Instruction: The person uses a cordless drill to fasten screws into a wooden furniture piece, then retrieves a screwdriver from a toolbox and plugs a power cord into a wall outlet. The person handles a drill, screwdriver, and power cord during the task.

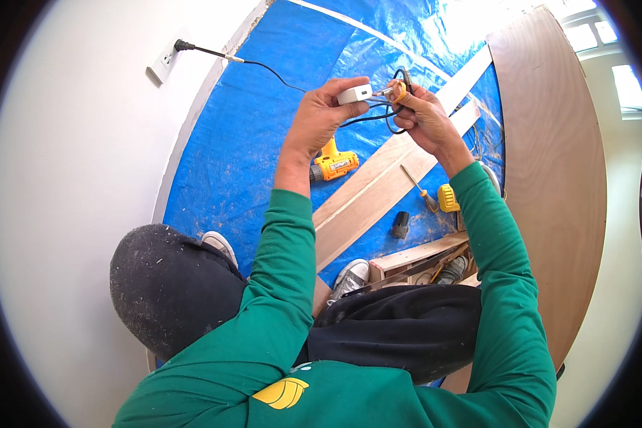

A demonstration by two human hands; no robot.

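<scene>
My left hand (312,120) pinches a small white charger block (354,94) between thumb and fingers. A port shows in the end that faces right. Just beside it, my right hand (431,123) is closed on a looped black cable (366,119). An orange-yellow band (399,93) lies around the cable at my fingertips. A thin metallic end of the cable points toward the charger; whether it touches the port I cannot tell. Both hands are raised over the blue tarp.
A black plug (183,45) sits in the wall outlet (165,63), its cord trailing over the blue tarp (221,150). Below my hands lie a yellow drill (334,165), wooden planks (364,196), a screwdriver (428,198) and a yellow-black battery (448,198). A large wooden panel (549,178) stands right.
</scene>
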